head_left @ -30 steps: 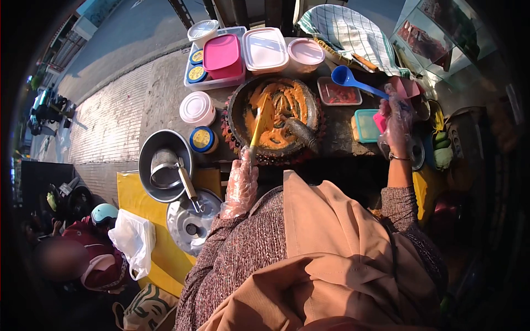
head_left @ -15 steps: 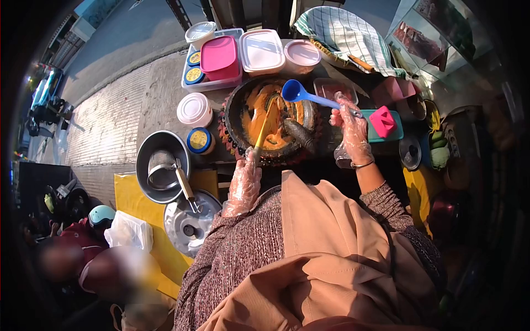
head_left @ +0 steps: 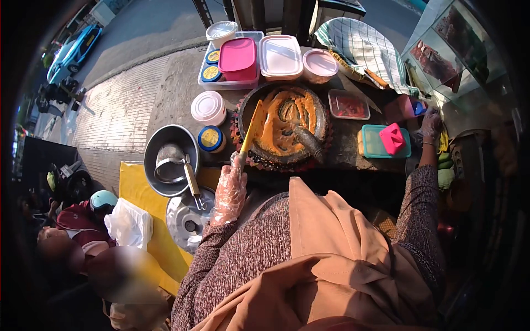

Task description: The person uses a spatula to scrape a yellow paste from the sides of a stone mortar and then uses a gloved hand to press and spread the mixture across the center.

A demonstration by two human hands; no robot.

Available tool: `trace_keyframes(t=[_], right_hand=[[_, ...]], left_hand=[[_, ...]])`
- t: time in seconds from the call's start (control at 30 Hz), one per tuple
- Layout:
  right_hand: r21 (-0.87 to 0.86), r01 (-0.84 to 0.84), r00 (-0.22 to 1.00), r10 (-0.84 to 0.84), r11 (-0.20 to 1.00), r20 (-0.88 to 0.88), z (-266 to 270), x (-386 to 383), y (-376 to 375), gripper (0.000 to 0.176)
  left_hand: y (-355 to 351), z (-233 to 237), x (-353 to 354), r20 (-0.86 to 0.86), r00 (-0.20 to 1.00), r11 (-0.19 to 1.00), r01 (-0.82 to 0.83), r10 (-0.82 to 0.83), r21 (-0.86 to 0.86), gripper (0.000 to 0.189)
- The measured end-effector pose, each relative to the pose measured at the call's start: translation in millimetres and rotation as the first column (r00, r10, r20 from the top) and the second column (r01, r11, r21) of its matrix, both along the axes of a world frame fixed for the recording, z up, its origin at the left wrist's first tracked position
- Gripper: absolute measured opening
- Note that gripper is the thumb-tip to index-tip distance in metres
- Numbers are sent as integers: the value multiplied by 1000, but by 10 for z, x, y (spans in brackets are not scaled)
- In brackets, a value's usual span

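My left hand (head_left: 230, 187), in a clear plastic glove, is closed around a long yellow spatula (head_left: 252, 128) that leans up across the left rim of a stone mortar (head_left: 247, 113). Thick orange paste (head_left: 270, 129) coats the mortar's inside, and a dark pestle (head_left: 310, 142) rests in it on the right. My right hand (head_left: 432, 124), also gloved, is far right beside a pink container (head_left: 398, 109). Its fingers are bent around the blue ladle (head_left: 418, 108), whose blue part shows at the container; the fingertips are partly in shade.
Lidded tubs (head_left: 281, 55) line the back, with a clear box of red pieces (head_left: 349, 105) and a teal-lidded box (head_left: 375, 144) right of the mortar. A pot (head_left: 148, 165) holding a strainer (head_left: 168, 161) stands left. A person (head_left: 83, 226) is at lower left.
My right hand has carried the blue ladle from above the mortar to the pink container at the right. The spatula in my left hand has shifted from the paste towards the mortar's left rim.
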State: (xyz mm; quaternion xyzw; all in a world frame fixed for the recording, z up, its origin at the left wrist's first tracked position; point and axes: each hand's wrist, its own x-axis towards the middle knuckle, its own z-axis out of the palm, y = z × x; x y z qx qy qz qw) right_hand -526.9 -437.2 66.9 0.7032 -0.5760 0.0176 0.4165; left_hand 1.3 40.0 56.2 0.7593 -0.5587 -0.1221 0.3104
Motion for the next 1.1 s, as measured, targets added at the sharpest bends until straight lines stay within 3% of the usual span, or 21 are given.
trace_keyframes(t=[0.03, 0.07, 0.1, 0.13, 0.17, 0.2, 0.23, 0.27, 0.3, 0.33, 0.4, 0.47, 0.53, 0.57, 0.6, 0.67, 0.73, 0.9, 0.93, 1.0, 1.1], right_hand=[[1, 58, 976, -57, 998, 211, -12, 105, -35, 15], [-46, -94, 918, 104, 995, 382, -281, -169, -386, 19], [-84, -215, 956, 228, 973, 186, -405, -333, -603, 24], [158, -138, 871, 44, 978, 489, -566, -525, -862, 24], [-22, -362, 924, 361, 932, 127, -701, -684, -990, 42], [-10, -422, 906, 422, 907, 22, -1042, -1041, -1439, 39], [224, -309, 680, 50, 924, 732, -980, -888, -1338, 44], [468, -376, 60, -483, 800, 873, -773, -718, -1124, 54], [529, -237, -56, -555, 815, 830, -606, -470, -839, 71], [483, -29, 9, -483, 875, 876, 91, 331, 53, 77], [238, 424, 315, -388, 874, 866, -675, -49, -113, 80], [-406, -22, 720, 296, 914, 627, -402, 613, 848, 81], [75, -179, 459, 16, 981, 888, -74, 1611, 1789, 68], [70, -464, 503, 198, 883, 841, -408, 1637, 1891, 64], [342, -526, 528, -17, 779, 849, -361, 1850, 2143, 59], [362, -717, 500, 78, 596, 862, -255, 2210, 2430, 49], [385, -790, 535, 232, 477, 812, -281, 2420, 2512, 46], [500, -717, 648, 199, 486, 735, -250, 2822, 2704, 52], [531, -686, 683, 188, 498, 706, -216, 2898, 2742, 56], [538, -664, 709, 209, 519, 673, -342, 3005, 2775, 60], [534, -686, 661, 116, 494, 741, -499, 3096, 2702, 59]], left_hand=[[29, -49, 20, 19, 1000, 1000, 0, 0, -19, 63], [44, -94, 33, 45, 999, 999, -8, 10, -40, 63], [55, -119, 50, 11, 1000, 999, -26, 26, -20, 64], [45, -130, 53, -30, 998, 998, -62, 61, -12, 65], [34, -139, 70, -26, 997, 997, -75, 76, 5, 63], [22, -148, 86, -27, 996, 996, -81, 81, 28, 62], [-7, -160, 108, -35, 995, 994, -96, 98, 41, 60], [-49, -160, 129, -47, 993, 993, -105, 107, 57, 59], [-101, -138, 150, -59, 990, 988, -123, 128, 93, 58], [-148, -179, 187, -55, 989, 987, -132, 137, 93, 58], [-253, -329, 261, -95, 989, 990, -109, 117, 85, 59], [-358, -350, 330, -131, 986, 992, -92, 103, 86, 56], [-499, -422, 372, -81, 994, 997, -71, 75, 42, 51], [-593, -515, 416, -28, 1000, 997, -16, 14, -74, 49], [-677, -616, 447, 24, 999, 982, 44, -40, -186, 47], [-799, -491, 398, -318, 947, 999, 36, -43, -29, 47], [-943, -684, 398, -279, 958, 998, 63, -63, -7, 49], [-982, -749, 218, -31, 982, 957, 173, -185, -233, 51], [-953, -679, 183, -34, 981, 956, 177, -190, -234, 51], [-819, -495, 124, -363, 916, 985, 167, -174, -49, 51], [-546, -14, 1, -263, 951, 985, 170, -161, 10, 46]])
